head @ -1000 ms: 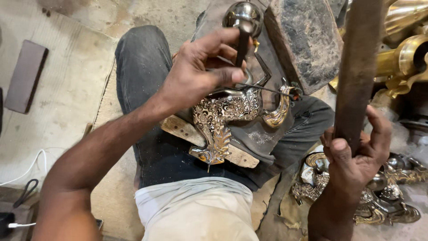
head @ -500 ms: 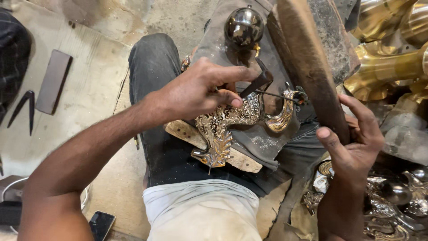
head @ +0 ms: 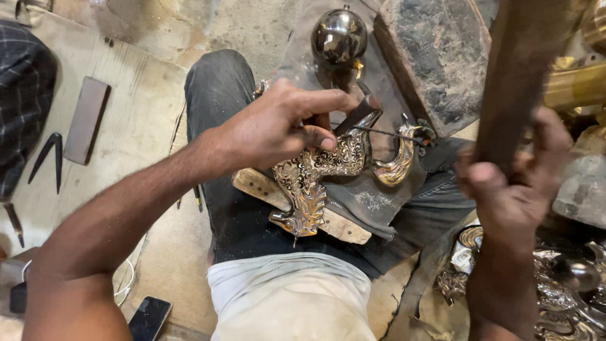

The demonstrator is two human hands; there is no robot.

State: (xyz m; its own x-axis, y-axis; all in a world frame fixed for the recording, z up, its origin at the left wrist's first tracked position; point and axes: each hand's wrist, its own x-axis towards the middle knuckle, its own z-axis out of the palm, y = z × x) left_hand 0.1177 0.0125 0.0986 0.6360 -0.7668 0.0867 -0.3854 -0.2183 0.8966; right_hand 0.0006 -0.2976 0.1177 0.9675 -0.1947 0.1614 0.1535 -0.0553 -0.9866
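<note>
nearest the camera, the left forearm runs up from the lower left corner, and the left hand (head: 278, 129) sits curled over the lap, fingers pinched narrow around a dark chisel-like tool (head: 355, 115) whose tip meets the ornate silver and gold metal piece (head: 328, 170). that engraved piece lies on a wooden block (head: 297, 205) across the thighs, its curled gold end pointing right. the right hand (head: 514, 183), blurred, is raised at the right with its fingers wrapped tight around a long wooden bat (head: 524, 76) that stands nearly upright. by the left elbow a dark phone (head: 149, 317) lies flat on the floor. farther out, a shiny metal ball (head: 339, 36) rests beside a worn dark block (head: 435, 63). at far left a flat dark rectangular stone (head: 87, 119) lies next to black pincers (head: 49, 158).
</note>
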